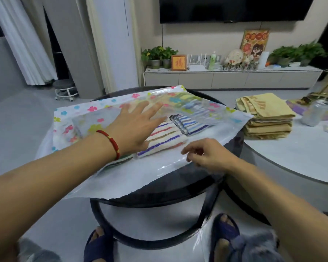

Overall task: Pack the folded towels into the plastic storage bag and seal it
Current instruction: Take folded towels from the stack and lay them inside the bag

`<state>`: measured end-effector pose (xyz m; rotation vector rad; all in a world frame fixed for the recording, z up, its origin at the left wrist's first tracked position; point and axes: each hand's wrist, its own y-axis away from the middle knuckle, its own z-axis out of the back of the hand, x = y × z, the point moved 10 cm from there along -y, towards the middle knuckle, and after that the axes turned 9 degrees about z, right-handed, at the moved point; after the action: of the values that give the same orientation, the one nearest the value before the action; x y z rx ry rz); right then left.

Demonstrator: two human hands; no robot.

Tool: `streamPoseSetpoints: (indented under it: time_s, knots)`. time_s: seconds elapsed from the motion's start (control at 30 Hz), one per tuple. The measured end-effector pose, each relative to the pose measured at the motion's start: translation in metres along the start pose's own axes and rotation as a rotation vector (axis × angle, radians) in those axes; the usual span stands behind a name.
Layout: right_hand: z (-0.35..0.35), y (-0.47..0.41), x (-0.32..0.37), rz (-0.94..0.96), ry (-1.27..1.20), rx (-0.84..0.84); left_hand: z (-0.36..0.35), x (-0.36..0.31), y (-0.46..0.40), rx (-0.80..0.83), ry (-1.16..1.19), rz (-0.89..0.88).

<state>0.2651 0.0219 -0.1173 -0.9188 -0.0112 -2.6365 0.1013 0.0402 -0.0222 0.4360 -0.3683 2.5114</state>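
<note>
A clear plastic storage bag (87, 118) printed with coloured flowers lies flat across a round black table (178, 193). Inside it lie a folded towel with multicoloured stripes (163, 138) and a blue-striped folded towel (189, 123). My left hand (138, 125), a red bracelet on its wrist, presses flat with spread fingers on the bag over the towels. My right hand (206, 154) rests at the bag's near edge, fingers curled and pinching the plastic. A stack of folded yellow towels (267, 118) sits on the white table to the right.
The white oval table (292, 154) on the right also carries a silver can (314, 114) and some golden items. My slippered feet (223, 235) show under the black table. A low TV cabinet (233, 78) with plants stands at the back.
</note>
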Motion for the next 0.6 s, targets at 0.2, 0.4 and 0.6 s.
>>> streamPoseSetpoints:
  time_s: [0.2,0.4,0.6]
  knots:
    - [0.154,0.061,-0.139,-0.38,0.062,-0.672,0.0,-0.067,-0.072,-0.037,-0.078,-0.096]
    - [0.234,0.048,-0.251,-0.558,0.332,-0.742,-0.016,-0.108,-0.123,0.001,-0.098,-0.201]
    - [0.261,0.005,-0.329,-0.724,0.365,-0.535,-0.009,-0.084,-0.154,-0.099,0.003,-0.105]
